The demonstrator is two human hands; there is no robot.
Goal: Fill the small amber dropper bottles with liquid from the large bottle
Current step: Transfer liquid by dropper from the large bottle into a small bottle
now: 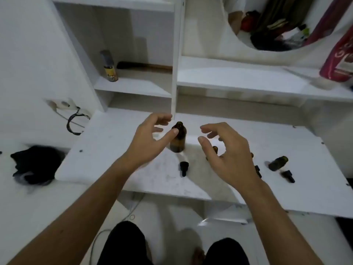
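Although both hands hover over the bench with nothing in them, the left hand is plainly the nearer to the large bottle: its thumb tip lies at or just against the bottle's shoulder, and its loosely curled fingers reach toward the open neck. The right hand, fingers relaxed and half curled, hangs apart from that bottle, off to its right, above a small bottle that shows only partly between thumb and fingers. The large bottle stands upright near the back middle of the bench, its long axis vertical, its mouth uncapped. Just in front of it a dropper cap lies on its side, bulb toward the person. Further right another small amber bottle lies tipped over, its axis slanting up and to the right, with a second dropper cap beside it; a third cap peeks out past the right wrist. I judge that no pouring has begun, and that the left hand is best placed to take the large bottle around its body while the right steadies a small one.
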